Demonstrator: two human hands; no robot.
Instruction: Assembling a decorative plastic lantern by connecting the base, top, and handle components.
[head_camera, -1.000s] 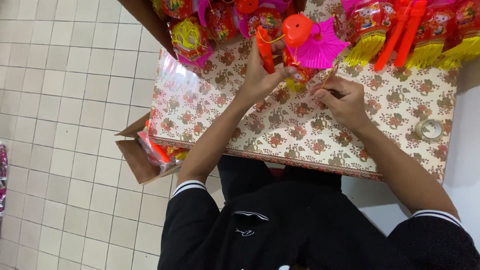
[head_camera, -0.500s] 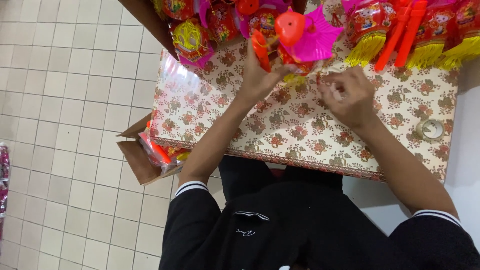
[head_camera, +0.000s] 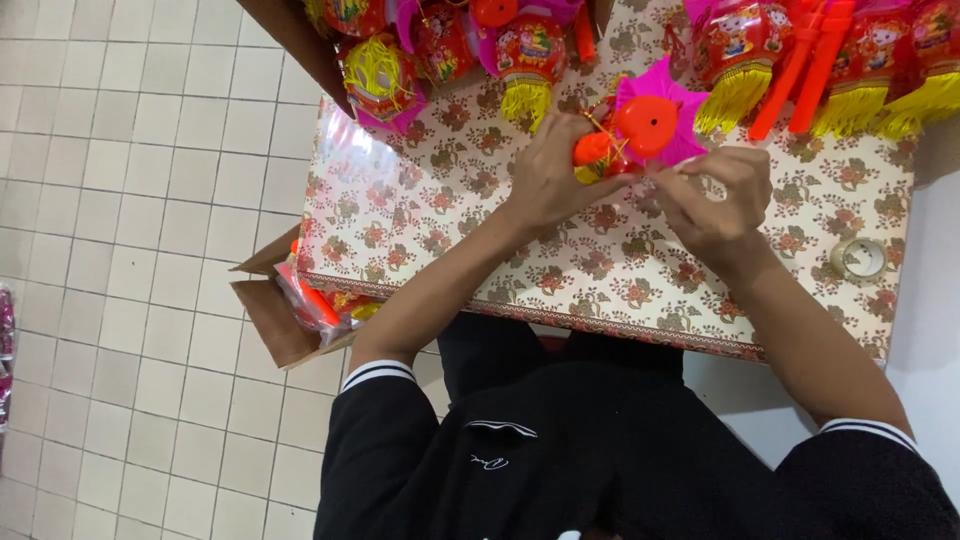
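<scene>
While both hands (head_camera: 640, 180) grip, pink-red lantern (head_camera: 645, 125) rests.

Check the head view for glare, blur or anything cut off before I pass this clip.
Head view: lighting is even and soft, shadows faint. Glare whitens the clear cover at the table's left corner. The left hand and right hand are fairly sharp on the red and pink lantern toy; fingertips blur slightly. The lanterns along the top edge are cropped.

Open brown cardboard box (head_camera: 270, 325) on floor, left of table (head_camera: 420, 220)
</scene>
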